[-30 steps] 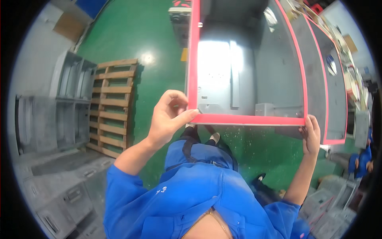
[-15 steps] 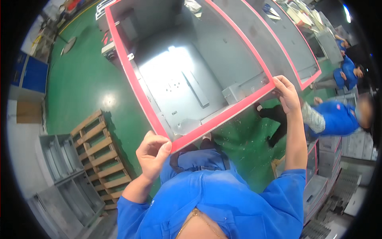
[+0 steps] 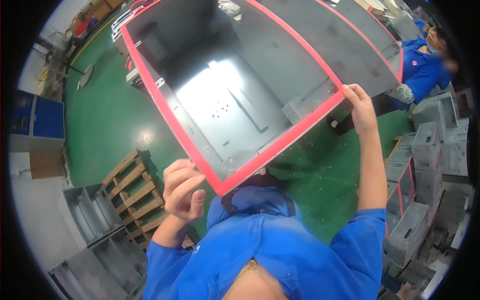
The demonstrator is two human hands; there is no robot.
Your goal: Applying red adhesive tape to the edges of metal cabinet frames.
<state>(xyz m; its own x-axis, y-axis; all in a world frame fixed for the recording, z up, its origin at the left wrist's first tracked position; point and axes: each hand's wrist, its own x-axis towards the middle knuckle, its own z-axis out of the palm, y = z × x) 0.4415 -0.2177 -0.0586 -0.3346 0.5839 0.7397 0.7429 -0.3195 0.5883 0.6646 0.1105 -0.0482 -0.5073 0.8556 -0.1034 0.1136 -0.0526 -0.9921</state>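
A large grey metal cabinet (image 3: 300,80) lies with its open side up in front of me, a pinkish-red strip (image 3: 280,144) running along its rim. At the rim's right near corner, my right hand (image 3: 362,110) is closed, thumb and fingers pinching the strip at the edge. I cannot tell whether it also grips the metal. My left hand (image 3: 183,192) is beside the left near corner, fingers loosely curled and apart from the thumb, with nothing visible in it. Inside the cabinet are a bright floor with small holes, a long bar (image 3: 247,111) and a small box-shaped bracket (image 3: 295,111).
More red-edged grey cabinets (image 3: 357,55) stand against the far right side. A co-worker in blue (image 3: 422,62) is close by there. A wooden pallet (image 3: 134,192) and grey metal housings (image 3: 97,212) are at left. Several grey boxes (image 3: 407,227) are stacked at right on the green floor (image 3: 107,127).
My left hand has loosened its pinch at the left near corner and drawn slightly away. My right hand keeps its corner. The co-worker has moved farther back, and the view has shifted a little.
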